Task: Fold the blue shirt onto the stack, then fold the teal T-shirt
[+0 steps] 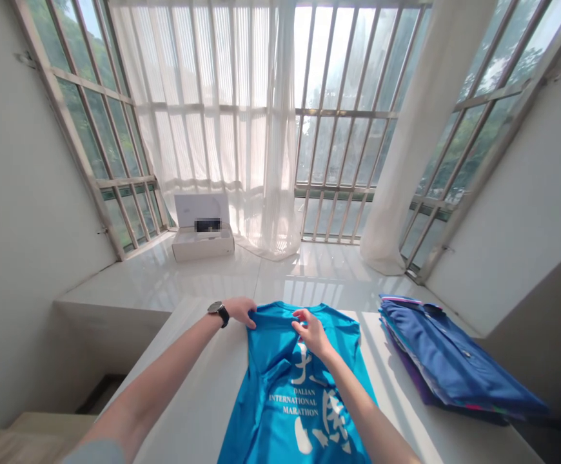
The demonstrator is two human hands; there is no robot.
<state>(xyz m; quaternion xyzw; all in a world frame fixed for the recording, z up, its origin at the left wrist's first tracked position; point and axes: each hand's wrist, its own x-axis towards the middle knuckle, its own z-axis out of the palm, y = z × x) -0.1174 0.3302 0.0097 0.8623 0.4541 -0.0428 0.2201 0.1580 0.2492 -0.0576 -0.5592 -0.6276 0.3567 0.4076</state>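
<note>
A bright blue T-shirt (280, 361) lies on the white surface in front of me, with white lettering that reads "Dalian International Marathon" and large white characters. Its collar points toward the window, and the cloth is creased on the left side. My left hand (240, 310), with a dark-strapped watch (218, 312) on the wrist, pinches the shirt at its left shoulder corner. Just below the collar, my right hand (312, 333) hovers over or lightly touches the fabric. Its fingers are half bent and apart, with no cloth visibly gripped. The shirt's lower end runs out of view.
On the right lies a stack of folded clothes (447, 354), dark blue on top. An open white box (203, 245) with a dark item stands on the window ledge (140, 277) at the back left. Sheer white curtains (213, 129) hang before the barred windows.
</note>
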